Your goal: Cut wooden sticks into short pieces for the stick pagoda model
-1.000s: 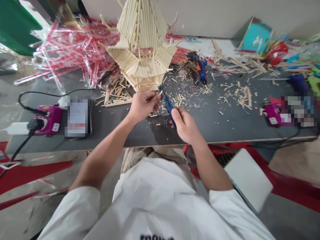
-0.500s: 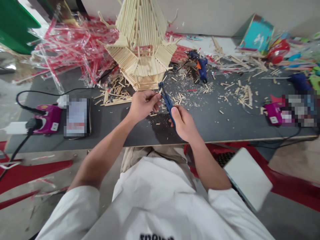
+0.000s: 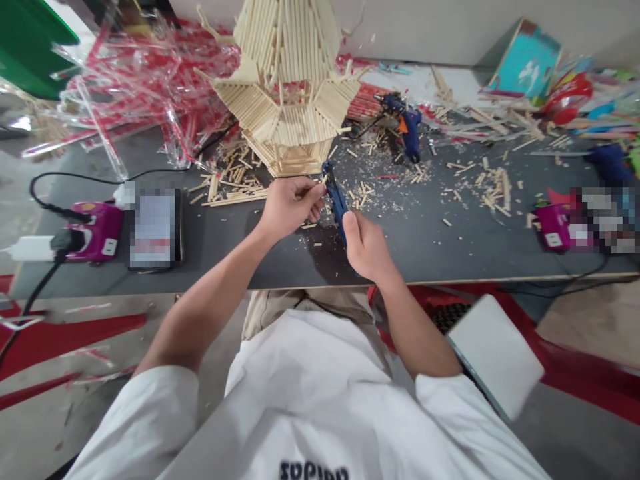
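Note:
My left hand [image 3: 289, 208] is closed in a pinch on a small wooden stick [image 3: 324, 181], most of it hidden by the fingers. The stick's end meets the head of a blue hand cutter [image 3: 336, 199], its exact kind hard to make out. Around the cutter's handles my right hand [image 3: 369, 248] is wrapped, thumb on top. Just beyond both hands stands a tiered pagoda-like model [image 3: 297, 123] built of pale wooden sticks. Cut stick pieces [image 3: 235, 190] lie in a pile left of its base.
A blue glue gun [image 3: 409, 130] lies right of the model. Red-and-clear plastic wrappers [image 3: 140, 93] heap at the back left. A phone [image 3: 154, 230] and a purple power socket [image 3: 97, 230] are at the left; another purple socket [image 3: 553, 227] is at the right. Wood scraps [image 3: 495, 190] litter the table.
The view has shifted slightly. My hands keep nearly the same pose, with the stick still at the cutter's head; the cutter stands a little more upright.

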Demonstrator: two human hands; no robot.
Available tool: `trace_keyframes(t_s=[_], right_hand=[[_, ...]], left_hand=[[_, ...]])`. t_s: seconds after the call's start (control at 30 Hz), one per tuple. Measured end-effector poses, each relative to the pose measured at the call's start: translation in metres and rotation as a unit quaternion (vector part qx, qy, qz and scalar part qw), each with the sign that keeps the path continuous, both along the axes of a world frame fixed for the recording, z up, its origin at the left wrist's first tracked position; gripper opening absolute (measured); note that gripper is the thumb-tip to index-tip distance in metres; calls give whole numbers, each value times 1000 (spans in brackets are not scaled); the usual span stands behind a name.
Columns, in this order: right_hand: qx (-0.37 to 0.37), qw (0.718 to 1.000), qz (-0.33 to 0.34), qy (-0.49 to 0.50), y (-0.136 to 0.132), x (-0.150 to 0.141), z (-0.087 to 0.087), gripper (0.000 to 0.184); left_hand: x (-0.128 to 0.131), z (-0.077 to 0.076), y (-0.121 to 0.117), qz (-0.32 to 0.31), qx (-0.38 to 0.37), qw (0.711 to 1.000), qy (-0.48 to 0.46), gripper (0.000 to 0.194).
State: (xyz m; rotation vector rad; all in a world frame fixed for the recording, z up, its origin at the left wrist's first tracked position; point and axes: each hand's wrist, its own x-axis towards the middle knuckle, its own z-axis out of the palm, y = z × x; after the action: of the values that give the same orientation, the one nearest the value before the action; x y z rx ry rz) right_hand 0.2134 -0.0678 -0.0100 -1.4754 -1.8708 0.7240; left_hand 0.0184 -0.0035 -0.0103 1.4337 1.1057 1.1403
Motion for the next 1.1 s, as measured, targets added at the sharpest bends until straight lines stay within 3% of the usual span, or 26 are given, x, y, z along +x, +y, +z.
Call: trace_keyframes(t_s=[0.37,0.73,1.1], right_hand=[[14,999,20,-36,0,0,9,55],[-17,992,16,-126,1,-7,3,64],[-24,966,-45,-253,-6,-15,16,64]], left_hand=[[-7,3,3,-22,12,1000,17,40],[-8,6,3,-24,-18,999,20,37],[-4,10,0,-14,-15,999,37,28]])
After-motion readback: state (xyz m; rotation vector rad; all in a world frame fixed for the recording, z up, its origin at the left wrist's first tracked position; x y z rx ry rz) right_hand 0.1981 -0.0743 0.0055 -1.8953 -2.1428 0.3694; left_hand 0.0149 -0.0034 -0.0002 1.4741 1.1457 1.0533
